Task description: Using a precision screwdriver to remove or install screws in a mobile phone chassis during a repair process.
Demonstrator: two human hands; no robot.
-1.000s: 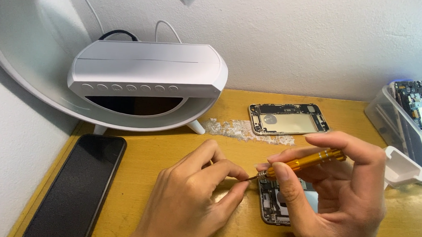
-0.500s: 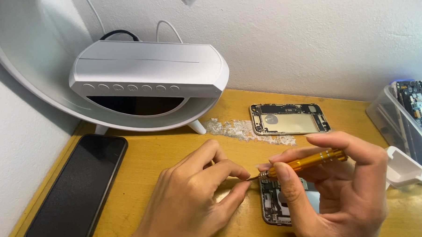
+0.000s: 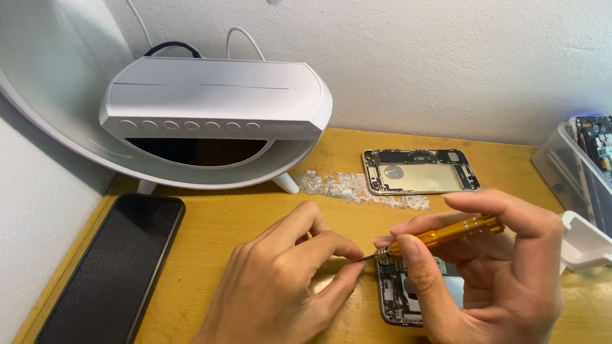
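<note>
Screwdriver tip pinched over opened phone, lower centre.
Right hand grips gold precision screwdriver; left hand fingertips pinch its tip, steadying it above the phone chassis.

You're at a small wooden desk, yellowish top, pushed into a corner. Rough white wall straight ahead, another white wall tight on your left. A big white lamp with a curved arc stands at the back of the desk, with a black cable and a white cable running up behind it. Light's even and soft, and the lamp throws a faint shadow on the back wall.
</note>
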